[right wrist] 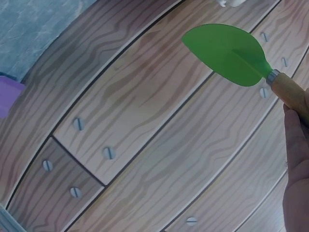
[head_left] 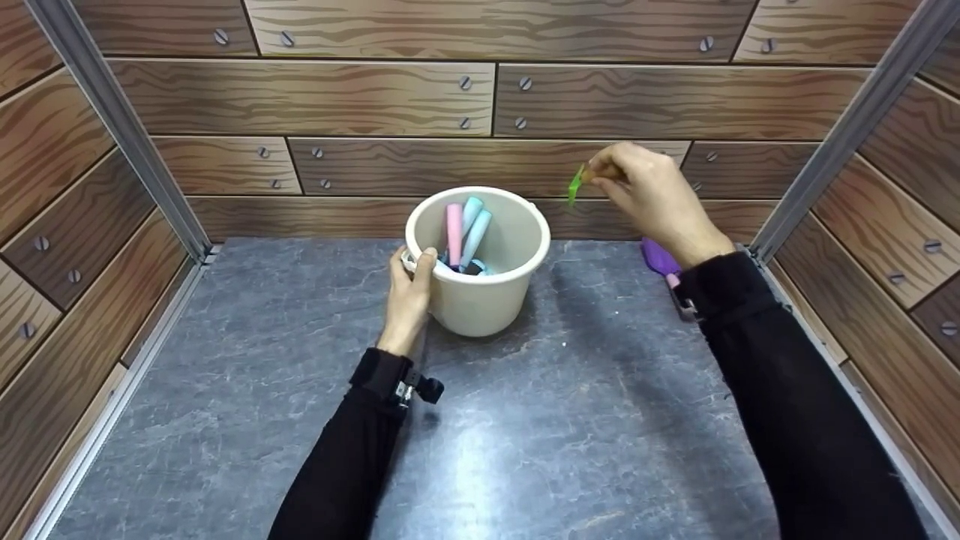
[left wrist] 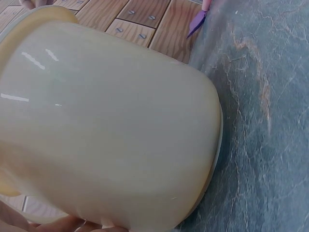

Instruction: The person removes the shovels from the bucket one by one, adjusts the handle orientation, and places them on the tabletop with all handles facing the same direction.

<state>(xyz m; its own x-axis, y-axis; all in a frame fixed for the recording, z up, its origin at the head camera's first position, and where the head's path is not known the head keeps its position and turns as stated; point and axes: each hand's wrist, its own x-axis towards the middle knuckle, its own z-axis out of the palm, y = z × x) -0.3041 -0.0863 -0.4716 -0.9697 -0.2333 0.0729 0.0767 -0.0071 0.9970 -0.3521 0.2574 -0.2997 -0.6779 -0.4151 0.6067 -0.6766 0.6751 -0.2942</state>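
A cream bucket (head_left: 487, 311) stands tilted toward me on the grey floor panel. My left hand (head_left: 406, 304) grips its left side, thumb on the rim and fingers outside. Inside the bucket, a pink handle (head_left: 454, 229) and light blue handles (head_left: 477, 232) lean to the left; their lower ends are partly hidden. Up and to the right of the bucket, my right hand (head_left: 656, 196) pinches a small trowel by its wooden handle (right wrist: 288, 92). The trowel's green blade (right wrist: 227, 55) points toward the bucket side, held in the air before the back wall.
Under my right forearm, near the right wall, lies a purple-bladed tool (head_left: 660, 256) with a pink handle, partly covered by the sleeve. Wood-patterned walls (head_left: 390, 169) and metal corner rails (head_left: 825, 142) enclose the floor panel (head_left: 300, 330).
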